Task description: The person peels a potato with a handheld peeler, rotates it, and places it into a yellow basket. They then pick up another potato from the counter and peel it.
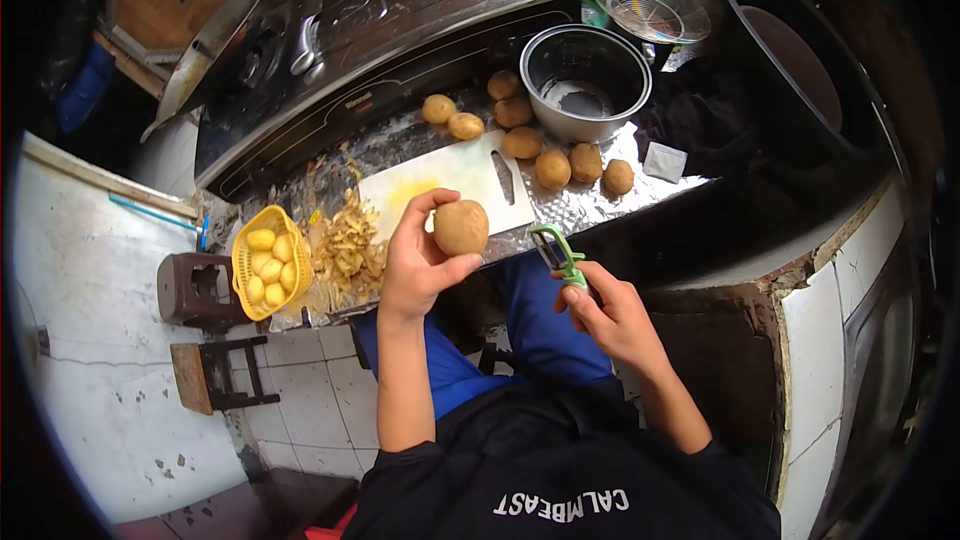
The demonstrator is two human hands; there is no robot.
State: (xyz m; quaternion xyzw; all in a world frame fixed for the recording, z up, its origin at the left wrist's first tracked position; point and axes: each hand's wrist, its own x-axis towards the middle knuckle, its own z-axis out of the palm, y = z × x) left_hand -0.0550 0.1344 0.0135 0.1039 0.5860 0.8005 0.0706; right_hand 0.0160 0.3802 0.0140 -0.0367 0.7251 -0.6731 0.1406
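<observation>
An unpeeled brown potato (pixel 461 228) is held in my left hand (pixel 412 258), above the near edge of a white cutting board (pixel 455 180). My right hand (pixel 608 312) grips a green peeler (pixel 556 252), its blade pointing up and left, apart from the potato. A heap of peelings (pixel 348 245) lies left of the board. Beyond the peelings, a yellow basket (pixel 240 258) holds several peeled potatoes (pixel 268 268). Several unpeeled potatoes (pixel 553 169) rest behind and to the right of the board, near a metal pot (pixel 585 120).
A gas stove (pixel 380 0) spans the back, with a wok (pixel 205 55) at its left. A wire strainer (pixel 650 5) and a large dark tub (pixel 790 60) stand at the back right. A small white packet (pixel 664 162) lies on the foil. Two stools (pixel 190 290) stand at the left.
</observation>
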